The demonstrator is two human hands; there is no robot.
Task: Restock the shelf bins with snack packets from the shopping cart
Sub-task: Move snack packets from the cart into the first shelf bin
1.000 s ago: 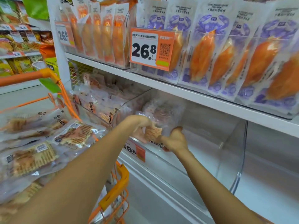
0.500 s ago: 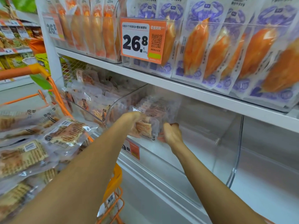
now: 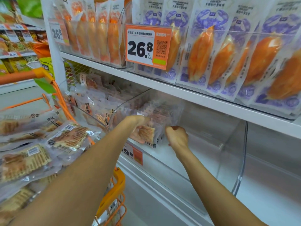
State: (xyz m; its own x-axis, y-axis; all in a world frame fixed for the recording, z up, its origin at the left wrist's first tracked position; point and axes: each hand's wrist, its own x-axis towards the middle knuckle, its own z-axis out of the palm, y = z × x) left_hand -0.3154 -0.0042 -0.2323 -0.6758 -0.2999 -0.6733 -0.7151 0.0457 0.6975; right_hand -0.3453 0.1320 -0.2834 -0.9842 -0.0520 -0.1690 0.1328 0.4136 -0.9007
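A clear snack packet (image 3: 146,134) with a brown grilled piece inside stands at the left front of a transparent shelf bin (image 3: 234,144). My left hand (image 3: 138,122) grips the packet's top left edge from above. My right hand (image 3: 177,137) is curled at the packet's right side, fingers hidden from me. More of the same packets (image 3: 159,111) stand in a row behind it inside the bin. The orange shopping cart (image 3: 114,190) at the left holds a heap of matching packets (image 3: 68,137).
The neighbouring bin (image 3: 97,101) to the left is full of similar packets. The shelf above carries orange and purple crab-stick bags (image 3: 200,51) and a 26.8 price tag (image 3: 146,46). The right part of the transparent bin holds nothing. Another price tag (image 3: 133,154) hangs on the bin front.
Both hands have stayed on the front packet, pressing it back against the row in the bin. The view has shifted slightly; the right hand sits a little further in.
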